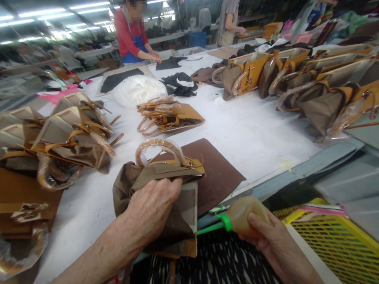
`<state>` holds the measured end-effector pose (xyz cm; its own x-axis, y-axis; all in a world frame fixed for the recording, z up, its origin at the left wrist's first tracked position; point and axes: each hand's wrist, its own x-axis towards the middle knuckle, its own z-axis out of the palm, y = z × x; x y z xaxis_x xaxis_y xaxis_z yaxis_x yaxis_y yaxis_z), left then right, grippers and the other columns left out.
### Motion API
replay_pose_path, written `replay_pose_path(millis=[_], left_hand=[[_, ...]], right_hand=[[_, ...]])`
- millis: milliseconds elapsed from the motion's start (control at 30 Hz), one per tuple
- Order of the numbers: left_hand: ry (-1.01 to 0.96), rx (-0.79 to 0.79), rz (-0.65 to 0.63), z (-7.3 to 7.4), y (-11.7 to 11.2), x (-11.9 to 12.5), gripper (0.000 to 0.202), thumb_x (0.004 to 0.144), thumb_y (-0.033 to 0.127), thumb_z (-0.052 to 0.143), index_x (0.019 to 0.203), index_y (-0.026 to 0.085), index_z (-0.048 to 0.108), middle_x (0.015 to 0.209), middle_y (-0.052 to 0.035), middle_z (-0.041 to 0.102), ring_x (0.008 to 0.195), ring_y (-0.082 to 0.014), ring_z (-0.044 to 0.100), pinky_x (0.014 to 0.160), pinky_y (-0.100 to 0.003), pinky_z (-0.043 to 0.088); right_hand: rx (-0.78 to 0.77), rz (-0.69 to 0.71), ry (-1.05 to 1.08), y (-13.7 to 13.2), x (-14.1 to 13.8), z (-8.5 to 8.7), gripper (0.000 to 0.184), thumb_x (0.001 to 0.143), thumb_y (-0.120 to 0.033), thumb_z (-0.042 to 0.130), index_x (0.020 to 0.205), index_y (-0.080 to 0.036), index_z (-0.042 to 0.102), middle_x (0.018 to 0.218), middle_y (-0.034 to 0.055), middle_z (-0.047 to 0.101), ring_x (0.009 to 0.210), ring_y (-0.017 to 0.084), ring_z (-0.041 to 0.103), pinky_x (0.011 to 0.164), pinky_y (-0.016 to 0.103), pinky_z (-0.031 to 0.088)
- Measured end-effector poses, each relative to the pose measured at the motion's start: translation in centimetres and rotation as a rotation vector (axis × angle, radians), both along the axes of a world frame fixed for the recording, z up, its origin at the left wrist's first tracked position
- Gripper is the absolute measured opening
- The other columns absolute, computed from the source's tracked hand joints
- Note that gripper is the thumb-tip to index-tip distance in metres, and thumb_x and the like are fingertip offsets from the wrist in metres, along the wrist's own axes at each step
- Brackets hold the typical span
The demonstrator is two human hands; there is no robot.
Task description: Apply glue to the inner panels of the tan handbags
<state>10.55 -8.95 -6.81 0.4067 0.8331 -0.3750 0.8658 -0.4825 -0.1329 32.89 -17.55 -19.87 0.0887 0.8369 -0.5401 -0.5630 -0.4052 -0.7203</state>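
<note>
Leaves the fingertips of the left hand [154, 200] out of sight against a brown bag [124, 187]; crops a yellow basket [320, 201] at right, a tan bag [14, 186] at left; blurs far-off workers [204, 17].

You can read no text, label, brand, number or sign anywhere in your view.
</note>
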Motion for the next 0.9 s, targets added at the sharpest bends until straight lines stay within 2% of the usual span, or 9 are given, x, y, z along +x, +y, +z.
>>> replay_pose_path(millis=[267, 500, 600, 767, 900], left_hand=[[-0.002, 0.04, -0.022, -0.3, 0.1, -0.1, 0.032, 0.082, 0.003, 0.035, 0.107, 0.017, 0.048, 0.073, -0.006, 0.061, 0.077, -0.0217, 0.065, 0.065, -0.032, 0.053], [-0.002, 0.035, -0.018, -0.2, 0.2, 0.0, 0.028, 0.082, 0.004, 0.037, 0.105, 0.017, 0.049, 0.073, -0.0056, 0.061, 0.077, -0.0203, 0.065, 0.066, -0.029, 0.053], [-0.014, 0.03, -0.014, -0.1, 0.3, 0.1, 0.029, 0.082, 0.003, 0.036, 0.104, 0.016, 0.049, 0.073, -0.0065, 0.061, 0.077, -0.0215, 0.065, 0.066, -0.031, 0.053], [-0.041, 0.022, -0.01, 0.2, 0.6, 0.0, 0.03, 0.081, 0.002, 0.037, 0.105, 0.017, 0.048, 0.072, -0.0055, 0.06, 0.078, -0.0221, 0.065, 0.069, -0.034, 0.053], [-0.041, 0.036, -0.022, 0.4, 0.6, -0.1, 0.031, 0.08, 0.001, 0.036, 0.103, 0.016, 0.049, 0.075, -0.0063, 0.061, 0.077, -0.022, 0.065, 0.069, -0.035, 0.053]], right_hand=[[-0.041, -0.094, -0.053, -0.3, -0.8, 1.0, 0.039, 0.062, -0.033, 0.079, 0.093, -0.016, 0.064, 0.085, 0.0059, 0.066, 0.071, 0.021, 0.06, 0.055, 0.028, 0.052], [-0.033, 0.0, -0.066, -1.1, -0.6, 1.5, 0.039, 0.065, -0.036, 0.077, 0.098, -0.021, 0.061, 0.085, 0.0038, 0.063, 0.079, 0.022, 0.057, 0.063, 0.03, 0.051], [-0.004, 0.031, -0.145, -1.8, -0.1, 1.4, 0.043, 0.064, -0.038, 0.076, 0.1, -0.022, 0.059, 0.084, 0.0035, 0.064, 0.08, 0.023, 0.057, 0.067, 0.031, 0.05], [0.127, 0.016, -0.434, -2.3, 0.7, 0.4, 0.059, 0.053, -0.041, 0.08, 0.105, -0.023, 0.058, 0.089, 0.0043, 0.065, 0.081, 0.025, 0.058, 0.067, 0.028, 0.048], [0.107, 0.007, -0.37, -2.1, 1.3, 0.3, 0.057, 0.055, -0.039, 0.08, 0.106, -0.025, 0.056, 0.088, 0.0036, 0.066, 0.081, 0.025, 0.059, 0.068, 0.028, 0.049]])
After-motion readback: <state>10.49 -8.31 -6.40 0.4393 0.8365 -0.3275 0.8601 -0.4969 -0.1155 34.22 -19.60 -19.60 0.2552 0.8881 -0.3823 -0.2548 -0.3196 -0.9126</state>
